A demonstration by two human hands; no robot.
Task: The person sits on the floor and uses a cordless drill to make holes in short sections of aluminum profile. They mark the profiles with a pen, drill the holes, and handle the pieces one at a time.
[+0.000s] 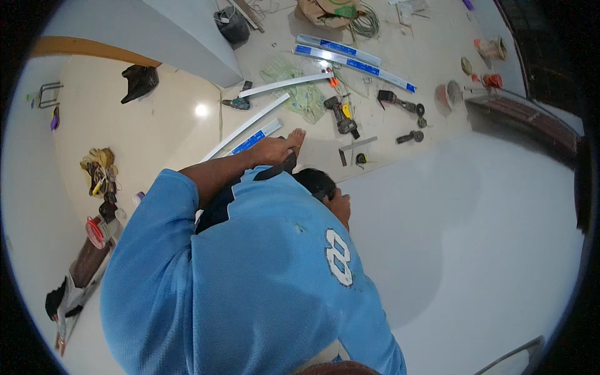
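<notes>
My left hand [273,150] is bent inward with its fingers curled, beside a bare foot [299,139] and dark cloth. What lies under its fingers is hidden. My right hand [339,207] is closed against the edge of a dark rounded thing [315,182], whose kind I cannot make out. Just past the left forearm lies a white strip with blue film [255,137]. Alongside it is a longer plain white strip [247,127]. A try square [357,144] and a small tape measure [360,159] lie on the floor ahead of my right hand.
Ahead are a black cordless power tool [342,117], a teal drill [239,100], a grinder-like tool [400,102] and green plastic sheeting [300,90]. Blue-filmed strips [353,62] lie farther off. A wall corner [228,72] juts in at left; buckets [448,97] stand right.
</notes>
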